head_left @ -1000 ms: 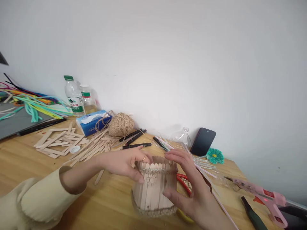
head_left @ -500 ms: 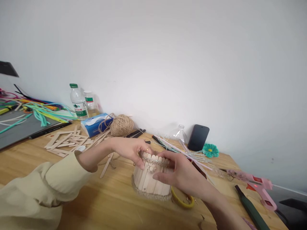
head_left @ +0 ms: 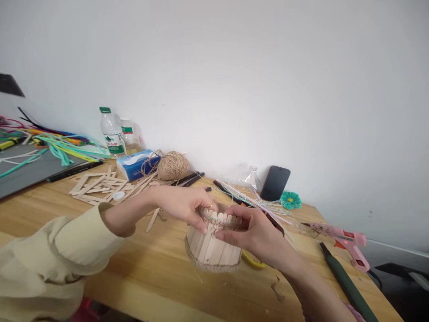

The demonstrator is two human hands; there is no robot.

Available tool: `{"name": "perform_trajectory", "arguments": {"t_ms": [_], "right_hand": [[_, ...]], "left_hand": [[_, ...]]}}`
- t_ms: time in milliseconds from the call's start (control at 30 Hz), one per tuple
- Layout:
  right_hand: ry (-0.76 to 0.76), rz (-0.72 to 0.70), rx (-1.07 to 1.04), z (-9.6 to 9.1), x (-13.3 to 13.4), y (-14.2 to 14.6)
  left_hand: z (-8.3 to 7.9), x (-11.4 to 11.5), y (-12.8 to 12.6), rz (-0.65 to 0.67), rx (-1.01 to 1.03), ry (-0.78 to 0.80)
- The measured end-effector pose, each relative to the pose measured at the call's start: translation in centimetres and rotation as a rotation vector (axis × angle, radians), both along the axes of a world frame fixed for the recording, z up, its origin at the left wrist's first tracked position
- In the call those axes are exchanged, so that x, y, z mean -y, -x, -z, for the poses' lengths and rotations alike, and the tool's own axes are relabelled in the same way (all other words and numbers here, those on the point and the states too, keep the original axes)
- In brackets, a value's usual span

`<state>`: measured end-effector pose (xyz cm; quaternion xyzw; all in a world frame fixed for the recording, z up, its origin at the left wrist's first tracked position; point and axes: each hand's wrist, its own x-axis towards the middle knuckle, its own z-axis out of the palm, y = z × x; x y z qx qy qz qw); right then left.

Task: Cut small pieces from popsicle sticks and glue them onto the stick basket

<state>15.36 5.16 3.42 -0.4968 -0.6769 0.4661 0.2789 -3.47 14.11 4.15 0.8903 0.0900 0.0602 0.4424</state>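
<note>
Nothing legible: bottle (head_left: 114,142) and tissue pack (head_left: 140,167) print (too blurred).

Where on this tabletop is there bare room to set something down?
Bare tabletop shows between the left sleeve and the stick-sided container; another patch lies between the grey board, loose sticks and that sleeve. The rear is crowded: twine ball, tissue pack, phone.

So both arms stretch in over the near edge of the table (head_left: 150,268). The left sleeve (head_left: 63,250) is baggy and pale, with its cuff ending short of a bare wrist (head_left: 127,212). The left hand (head_left: 186,203) is palm down, thumb dropped below the fingers (head_left: 205,203) in a pinchy grip, a ring (head_left: 211,204) on one. The right hand (head_left: 253,228) is just beside it, thumb and index bent like a C, forearm (head_left: 298,268) bare and angled in from the near right.
</note>
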Motion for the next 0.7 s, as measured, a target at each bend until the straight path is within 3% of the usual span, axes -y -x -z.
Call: {"name": "perform_trajectory", "arguments": {"t_ms": [267, 700], "right_hand": [[-0.004, 0.027, -0.015, -0.46, 0.48, 0.49], [-0.023, -0.032, -0.052, -0.18, 0.62, 0.32]], "left_hand": [[-0.68, 0.95, 0.12, 0.001, -0.030, -0.091], [-0.45, 1.15, 0.19, -0.021, -0.002, -0.087]]}}
